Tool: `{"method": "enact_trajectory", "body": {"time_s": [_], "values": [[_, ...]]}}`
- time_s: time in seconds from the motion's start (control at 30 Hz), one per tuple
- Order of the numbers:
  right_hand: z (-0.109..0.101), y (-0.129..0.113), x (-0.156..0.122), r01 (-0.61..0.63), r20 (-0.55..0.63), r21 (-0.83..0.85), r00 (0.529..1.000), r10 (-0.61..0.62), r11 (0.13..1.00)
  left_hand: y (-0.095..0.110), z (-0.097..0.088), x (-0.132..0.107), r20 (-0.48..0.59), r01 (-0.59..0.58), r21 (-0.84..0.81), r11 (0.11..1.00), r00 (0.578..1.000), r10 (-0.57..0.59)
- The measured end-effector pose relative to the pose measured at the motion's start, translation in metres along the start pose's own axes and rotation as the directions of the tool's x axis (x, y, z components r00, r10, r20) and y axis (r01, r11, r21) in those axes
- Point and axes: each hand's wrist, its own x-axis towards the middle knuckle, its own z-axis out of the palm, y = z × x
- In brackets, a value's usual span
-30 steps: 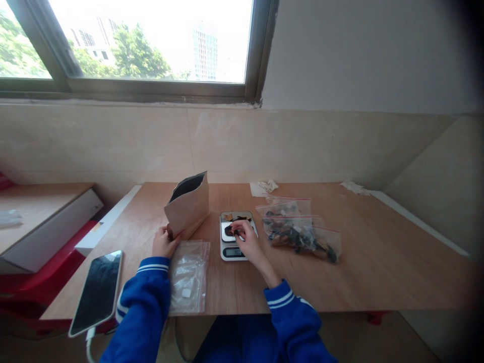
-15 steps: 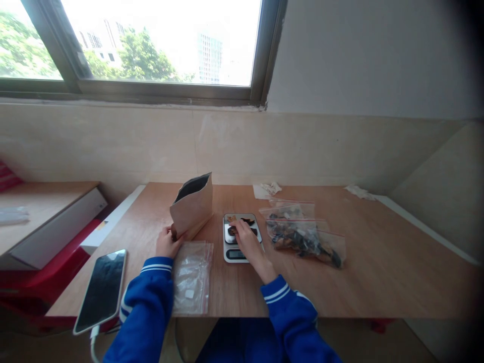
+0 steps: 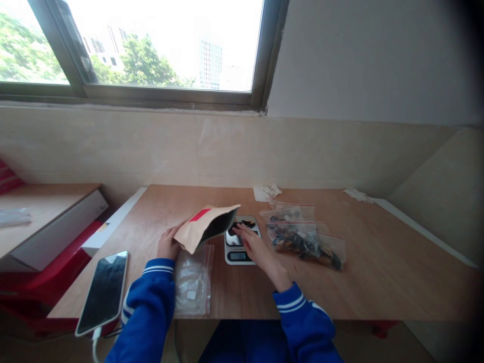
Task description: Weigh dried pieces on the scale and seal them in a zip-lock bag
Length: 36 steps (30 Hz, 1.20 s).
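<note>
L hand (image 3: 167,244) gripping kraft bag (image 3: 194,229), L of scale (image 3: 238,256) | R hand (image 3: 260,248) at scale, grip unclear | bag prob. light, pliable: hold base | dark pcs (image 3: 248,223) prob. brittle: pinch gently

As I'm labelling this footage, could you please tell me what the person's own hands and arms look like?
The left hand and right hand are bare. The left sleeve and right sleeve are long and blue, each with two white stripes around the cuff and some white trim farther up the outer side.
</note>
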Motion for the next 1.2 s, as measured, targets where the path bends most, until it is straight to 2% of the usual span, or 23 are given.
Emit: {"method": "enact_trajectory", "body": {"time_s": [0.1, 0.2, 0.23, 0.3, 0.43, 0.5, 0.57, 0.67, 0.8, 0.9, 0.93, 0.97, 1.03, 1.1, 1.2], "values": [[-0.023, -0.013, 0.005, -0.010, -0.113, 0.036, 0.994, 0.013, 0.999, 0.003, -0.003, -0.002, 0.007, -0.030, -0.110, 0.993, 1.000, 0.031], [-0.047, -0.041, 0.011, -0.008, -0.276, 0.070, 0.961, 0.027, 0.998, 0.002, -0.002, -0.003, 0.018, 0.001, -0.153, 0.988, 1.000, 0.002], [-0.054, -0.053, 0.013, 0.005, -0.300, 0.079, 0.954, 0.019, 0.997, 0.000, -0.001, -0.003, 0.018, 0.011, -0.160, 0.987, 1.000, -0.009], [-0.060, -0.079, 0.017, 0.068, -0.279, 0.087, 0.959, -0.042, 0.994, -0.001, 0.000, -0.003, 0.004, 0.017, -0.164, 0.986, 1.000, -0.017], [-0.052, -0.120, 0.023, 0.212, -0.116, 0.002, 0.971, -0.210, 0.977, 0.002, -0.002, -0.004, -0.073, -0.066, -0.153, 0.986, 0.996, 0.055], [-0.044, -0.129, 0.026, 0.228, -0.032, -0.022, 0.973, -0.229, 0.973, 0.007, -0.005, -0.006, -0.114, -0.112, -0.144, 0.983, 0.989, 0.096], [-0.038, -0.133, 0.026, 0.211, -0.016, -0.009, 0.977, -0.211, 0.978, 0.013, -0.009, -0.008, -0.157, -0.119, -0.129, 0.984, 0.983, 0.098], [-0.036, -0.131, 0.022, 0.163, -0.125, 0.035, 0.980, -0.157, 0.986, 0.018, -0.011, -0.009, -0.204, -0.105, -0.126, 0.986, 0.976, 0.078], [-0.032, -0.128, 0.015, 0.143, -0.254, 0.034, 0.958, -0.130, 0.989, 0.017, -0.009, -0.008, -0.264, -0.124, -0.138, 0.983, 0.961, 0.084], [-0.022, -0.129, 0.012, 0.106, -0.474, 0.041, 0.877, -0.074, 0.994, 0.017, -0.009, -0.008, -0.296, -0.132, -0.146, 0.980, 0.952, 0.084], [-0.018, -0.130, 0.011, 0.092, -0.524, 0.056, 0.850, -0.049, 0.994, 0.018, -0.010, -0.008, -0.307, -0.131, -0.144, 0.981, 0.948, 0.082], [-0.014, -0.131, 0.011, 0.085, -0.533, 0.074, 0.845, -0.032, 0.994, 0.020, -0.010, -0.009, -0.321, -0.131, -0.138, 0.982, 0.944, 0.080], [-0.008, -0.132, 0.009, 0.075, -0.428, 0.107, 0.904, -0.022, 0.991, 0.023, -0.012, -0.010, -0.359, -0.132, -0.119, 0.984, 0.930, 0.082], [-0.006, -0.133, 0.009, 0.050, -0.237, 0.113, 0.971, -0.022, 0.992, 0.026, -0.014, -0.010, -0.398, -0.143, -0.096, 0.985, 0.912, 0.094], [-0.004, -0.130, 0.010, -0.025, -0.027, 0.078, 0.999, 0.027, 0.997, 0.029, -0.016, -0.010, -0.470, -0.163, -0.070, 0.984, 0.876, 0.112]]}}
